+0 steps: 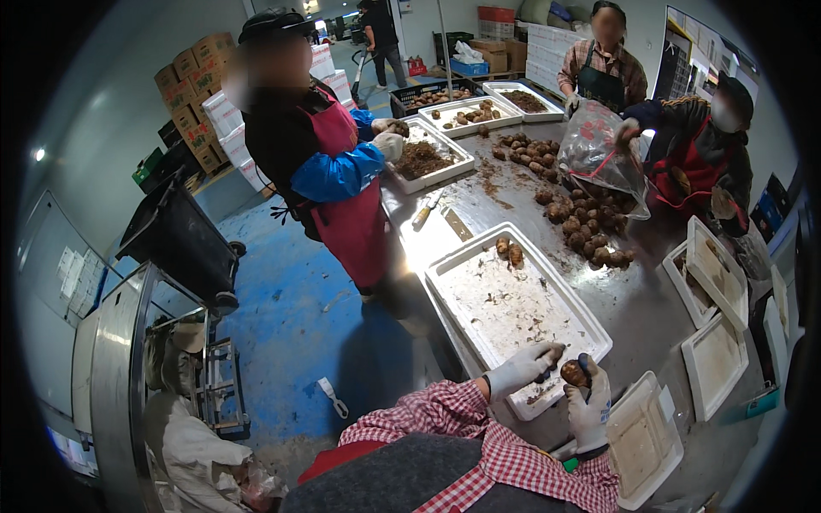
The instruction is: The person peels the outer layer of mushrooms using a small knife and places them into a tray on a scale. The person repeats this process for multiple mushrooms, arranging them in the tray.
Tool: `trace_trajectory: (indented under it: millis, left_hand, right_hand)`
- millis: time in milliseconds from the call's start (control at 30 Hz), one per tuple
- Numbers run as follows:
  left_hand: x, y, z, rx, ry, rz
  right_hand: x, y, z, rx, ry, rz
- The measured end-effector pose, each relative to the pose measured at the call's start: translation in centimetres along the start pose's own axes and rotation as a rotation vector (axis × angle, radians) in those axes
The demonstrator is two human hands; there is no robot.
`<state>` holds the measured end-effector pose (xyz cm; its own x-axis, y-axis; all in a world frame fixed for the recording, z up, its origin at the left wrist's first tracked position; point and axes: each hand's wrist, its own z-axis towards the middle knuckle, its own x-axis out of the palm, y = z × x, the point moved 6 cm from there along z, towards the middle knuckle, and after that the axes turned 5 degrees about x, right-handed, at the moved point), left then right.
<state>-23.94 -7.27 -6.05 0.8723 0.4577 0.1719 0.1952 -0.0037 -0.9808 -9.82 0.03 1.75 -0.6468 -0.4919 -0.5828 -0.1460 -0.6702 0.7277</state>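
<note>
Both my hands wear white work gloves with dark-coated fingers. My right hand (589, 405) grips a brown taro corm (574, 372) near the near corner of a white foam tray (442, 282). My left hand (524, 370) is just left of it, over the tray's near end, with its fingers curled. Whether it holds a small thing is hidden by the fingers. Several small taro corms (510, 252) lie at the tray's far end, and scraps of peel and soil are scattered across its floor.
A heap of taro corms (584, 221) covers the metal table (507, 205), beneath a plastic bag (593, 144) handled by two people opposite. A yellow-handled knife (424, 211) lies beyond my tray. A co-worker in a red apron (353, 211) stands left. Empty foam trays (715, 365) lie to the right.
</note>
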Motion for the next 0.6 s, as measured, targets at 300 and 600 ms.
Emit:
trace_trajectory:
  millis: [300,600]
  left_hand:
    - [0.7,-1.8,-1.2,0.059,-0.092,0.039]
    - [-0.8,1.7,2.1,0.033,0.071,0.564]
  right_hand:
    - [1.3,0.3,-0.3,0.386,0.134,0.568]
    - [3.4,-1.6,-1.1,0.346,0.099,0.346]
